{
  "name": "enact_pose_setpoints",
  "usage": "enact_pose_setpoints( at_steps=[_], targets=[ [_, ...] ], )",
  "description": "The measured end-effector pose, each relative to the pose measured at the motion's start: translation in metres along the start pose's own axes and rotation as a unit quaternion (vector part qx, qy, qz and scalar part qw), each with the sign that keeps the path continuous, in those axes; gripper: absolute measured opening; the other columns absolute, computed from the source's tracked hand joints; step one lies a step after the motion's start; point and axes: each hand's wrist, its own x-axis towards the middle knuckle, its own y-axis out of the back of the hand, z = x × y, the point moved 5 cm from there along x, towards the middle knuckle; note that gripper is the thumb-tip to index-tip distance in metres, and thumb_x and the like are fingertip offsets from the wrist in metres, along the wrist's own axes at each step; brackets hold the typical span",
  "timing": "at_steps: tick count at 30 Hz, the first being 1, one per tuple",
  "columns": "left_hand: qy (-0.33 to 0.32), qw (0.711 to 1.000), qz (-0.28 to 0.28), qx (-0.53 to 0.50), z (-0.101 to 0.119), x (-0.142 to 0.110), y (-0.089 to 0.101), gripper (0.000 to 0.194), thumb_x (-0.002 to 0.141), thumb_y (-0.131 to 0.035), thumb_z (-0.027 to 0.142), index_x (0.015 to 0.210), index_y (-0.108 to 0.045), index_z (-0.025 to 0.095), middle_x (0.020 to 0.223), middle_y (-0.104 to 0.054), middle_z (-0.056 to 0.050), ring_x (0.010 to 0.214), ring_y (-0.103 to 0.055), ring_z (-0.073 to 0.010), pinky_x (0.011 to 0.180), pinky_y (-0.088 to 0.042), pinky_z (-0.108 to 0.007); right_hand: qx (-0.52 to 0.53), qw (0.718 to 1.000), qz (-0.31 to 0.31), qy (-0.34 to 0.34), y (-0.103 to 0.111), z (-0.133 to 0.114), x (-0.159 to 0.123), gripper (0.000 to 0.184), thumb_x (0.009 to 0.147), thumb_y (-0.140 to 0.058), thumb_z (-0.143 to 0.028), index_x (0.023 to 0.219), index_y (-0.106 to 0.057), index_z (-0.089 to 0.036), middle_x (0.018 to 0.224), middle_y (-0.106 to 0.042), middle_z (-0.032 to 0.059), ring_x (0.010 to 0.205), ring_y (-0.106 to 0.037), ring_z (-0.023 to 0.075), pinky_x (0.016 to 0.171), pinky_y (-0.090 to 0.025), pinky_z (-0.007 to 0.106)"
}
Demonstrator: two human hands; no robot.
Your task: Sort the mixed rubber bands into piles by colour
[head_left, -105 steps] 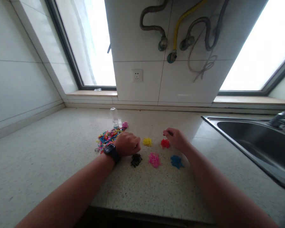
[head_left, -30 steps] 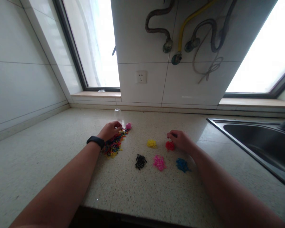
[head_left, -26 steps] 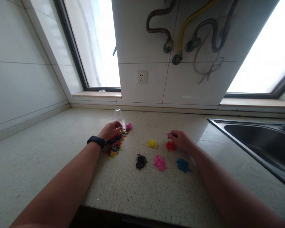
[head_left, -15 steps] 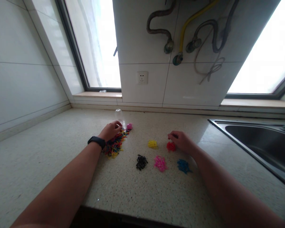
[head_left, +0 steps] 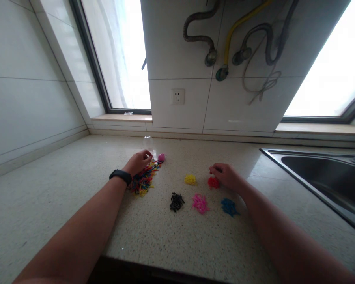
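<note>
Leaving black pile (head_left: 176, 202), left hand (head_left: 139, 161) reached mixed pile (head_left: 142, 182).

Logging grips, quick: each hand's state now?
Left hand: curled at mixed pile; grip can't be told.
Right hand: curled by red pile; grip can't be told.

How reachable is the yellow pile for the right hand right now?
Likely yes: the right hand is just right of the yellow pile, nothing visible blocks the gap, and the nearby red pile seems to leave it free.

The leftmost pile (head_left: 144, 182) lies before the bottle (head_left: 148, 142), left of the sink (head_left: 274, 156).
</note>
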Motion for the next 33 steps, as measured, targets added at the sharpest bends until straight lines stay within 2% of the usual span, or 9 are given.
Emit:
enact_pose_setpoints(
  at_steps=[12, 18, 22, 27, 30, 33],
  targets=[
    [-0.013, 1.0, 0.014, -0.019, -0.002, 0.001, 0.001, 0.031, 0.095, -0.056, 0.036, 0.116, -0.06, 0.014, 0.113, -0.062, -0.009, 0.097, -0.062, -0.0198, 0.083, -0.055, -0.04, -0.009, 1.0, -0.002, -0.003, -0.001, 0.004, 0.001, 0.037, 0.09, -0.048, -0.044, 0.079, -0.072, -0.017, 0.064, -0.066, 0.0034, 0.058, -0.054, 0.0149, 0.056, -0.036, 0.026],
    [-0.009, 0.996, 0.016, -0.085, 0.011, -0.001, 0.005, 0.031, 0.095, -0.057, 0.036, 0.115, -0.06, 0.014, 0.112, -0.062, -0.009, 0.096, -0.062, -0.0198, 0.083, -0.055, -0.04, -0.004, 1.0, 0.001, -0.001, -0.001, 0.003, 0.001, 0.037, 0.089, -0.048, -0.044, 0.077, -0.071, -0.017, 0.064, -0.066, 0.0036, 0.059, -0.055, 0.0155, 0.057, -0.036, 0.027],
    [-0.025, 0.987, 0.008, -0.161, 0.033, -0.001, 0.005, 0.029, 0.094, -0.058, 0.035, 0.113, -0.061, 0.013, 0.109, -0.063, -0.008, 0.094, -0.063, -0.019, 0.081, -0.055, -0.039, 0.009, 1.0, 0.013, 0.001, 0.001, 0.002, 0.0, 0.036, 0.088, -0.05, -0.043, 0.076, -0.071, -0.017, 0.063, -0.066, 0.0038, 0.057, -0.054, 0.0154, 0.057, -0.037, 0.027],
    [-0.05, 0.959, -0.011, -0.278, 0.076, -0.008, -0.001, 0.027, 0.094, -0.058, 0.036, 0.105, -0.061, 0.012, 0.098, -0.064, -0.006, 0.082, -0.062, -0.0151, 0.072, -0.054, -0.032, 0.006, 1.0, 0.015, 0.0, 0.001, 0.003, 0.001, 0.036, 0.088, -0.05, -0.043, 0.077, -0.072, -0.017, 0.062, -0.065, 0.0035, 0.056, -0.053, 0.015, 0.056, -0.036, 0.027],
    [-0.067, 0.938, -0.025, -0.339, 0.107, -0.018, -0.006, 0.027, 0.091, -0.062, 0.039, 0.1, -0.062, 0.014, 0.092, -0.066, -0.005, 0.068, -0.055, -0.0097, 0.059, -0.047, -0.023, 0.002, 1.0, 0.014, -0.003, 0.0, 0.005, 0.002, 0.037, 0.088, -0.048, -0.043, 0.077, -0.071, -0.017, 0.061, -0.064, 0.0027, 0.056, -0.053, 0.015, 0.055, -0.035, 0.026],
    [-0.091, 0.917, -0.051, -0.386, 0.138, -0.029, -0.011, 0.025, 0.088, -0.065, 0.04, 0.095, -0.064, 0.016, 0.09, -0.067, -0.005, 0.061, -0.048, -0.0067, 0.054, -0.039, -0.02, 0.009, 1.0, 0.016, -0.004, 0.0, 0.005, 0.002, 0.037, 0.088, -0.048, -0.043, 0.077, -0.071, -0.017, 0.061, -0.064, 0.0023, 0.057, -0.053, 0.0146, 0.055, -0.035, 0.026]
  ],
)
